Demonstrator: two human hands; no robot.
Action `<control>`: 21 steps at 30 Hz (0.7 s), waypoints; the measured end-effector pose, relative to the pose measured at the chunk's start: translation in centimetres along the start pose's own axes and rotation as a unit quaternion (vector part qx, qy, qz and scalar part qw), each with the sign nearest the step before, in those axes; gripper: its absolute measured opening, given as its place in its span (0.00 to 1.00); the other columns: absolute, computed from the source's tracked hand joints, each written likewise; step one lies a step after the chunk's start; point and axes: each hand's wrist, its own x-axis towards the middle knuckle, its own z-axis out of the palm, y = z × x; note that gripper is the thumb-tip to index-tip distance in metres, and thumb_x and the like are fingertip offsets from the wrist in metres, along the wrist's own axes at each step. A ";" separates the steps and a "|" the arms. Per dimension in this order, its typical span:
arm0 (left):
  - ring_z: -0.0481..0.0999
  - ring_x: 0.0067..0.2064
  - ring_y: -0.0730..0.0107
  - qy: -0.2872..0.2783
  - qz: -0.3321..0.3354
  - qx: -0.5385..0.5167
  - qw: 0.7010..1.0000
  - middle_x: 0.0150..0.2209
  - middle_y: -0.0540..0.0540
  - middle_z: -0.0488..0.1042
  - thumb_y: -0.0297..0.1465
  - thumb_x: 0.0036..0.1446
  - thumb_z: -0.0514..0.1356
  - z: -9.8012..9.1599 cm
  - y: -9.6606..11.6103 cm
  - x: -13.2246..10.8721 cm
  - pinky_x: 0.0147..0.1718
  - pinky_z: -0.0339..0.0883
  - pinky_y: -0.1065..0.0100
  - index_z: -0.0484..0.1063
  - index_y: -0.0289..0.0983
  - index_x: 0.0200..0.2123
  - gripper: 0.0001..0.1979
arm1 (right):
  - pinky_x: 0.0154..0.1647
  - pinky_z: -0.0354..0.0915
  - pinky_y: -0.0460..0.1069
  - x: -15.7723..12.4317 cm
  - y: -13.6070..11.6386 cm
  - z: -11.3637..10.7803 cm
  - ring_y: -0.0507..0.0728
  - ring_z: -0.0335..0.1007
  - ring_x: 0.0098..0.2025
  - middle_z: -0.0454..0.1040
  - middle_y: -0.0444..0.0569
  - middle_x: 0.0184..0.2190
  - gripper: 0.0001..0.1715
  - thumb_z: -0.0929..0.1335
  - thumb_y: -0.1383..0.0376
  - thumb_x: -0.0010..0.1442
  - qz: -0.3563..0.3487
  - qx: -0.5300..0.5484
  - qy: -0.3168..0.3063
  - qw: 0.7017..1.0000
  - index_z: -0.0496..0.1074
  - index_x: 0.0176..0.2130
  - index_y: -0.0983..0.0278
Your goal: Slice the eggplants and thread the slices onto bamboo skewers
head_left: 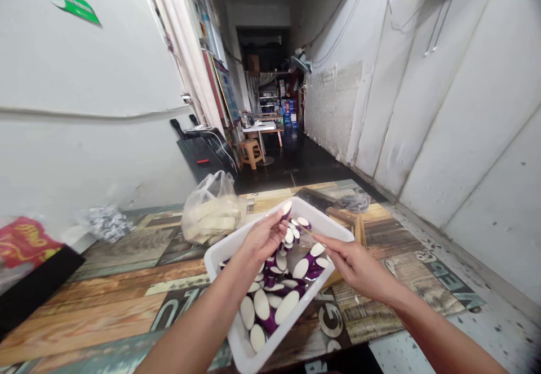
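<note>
A white plastic tub [220,257] sits on the table in front of me, filled with several oval eggplant slices [270,301], white with purple skin. My left hand [264,237] hovers over the tub and pinches one eggplant slice [286,209] between its fingertips. My right hand [357,266] is over the tub's right rim, fingers closed on a thin wooden skewer [305,229] whose tip points at that slice.
A clear plastic bag of pale blocks [213,213] lies behind the tub. A red packet [23,241] lies at the far left on the wood-patterned table [105,301]. A bundle of skewers [359,227] lies right of the tub. A corridor with a stool [252,152] stretches ahead.
</note>
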 end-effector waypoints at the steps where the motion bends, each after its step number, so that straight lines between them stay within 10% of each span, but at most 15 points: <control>1: 0.66 0.23 0.83 -0.001 0.001 0.003 1.000 0.28 0.41 0.69 0.20 0.54 0.55 0.0 0.0 0.0 0.20 0.65 0.81 0.70 0.25 0.31 0.04 | 0.54 0.59 0.53 0.0 0.0 0.0 0.57 0.64 0.53 0.67 0.46 0.54 0.24 0.58 0.68 0.62 0.003 0.001 -0.001 1.000 0.61 0.58 0.59; 21: 0.66 0.23 0.82 -0.021 0.033 0.082 0.996 0.27 0.42 0.69 0.19 0.52 0.57 0.0 -0.2 -0.2 0.18 0.61 0.82 0.72 0.25 0.29 0.04 | 0.54 0.58 0.54 0.5 0.6 -0.8 0.58 0.64 0.54 0.66 0.43 0.55 0.24 0.58 0.68 0.62 -0.012 0.000 -0.017 1.000 0.62 0.57 0.58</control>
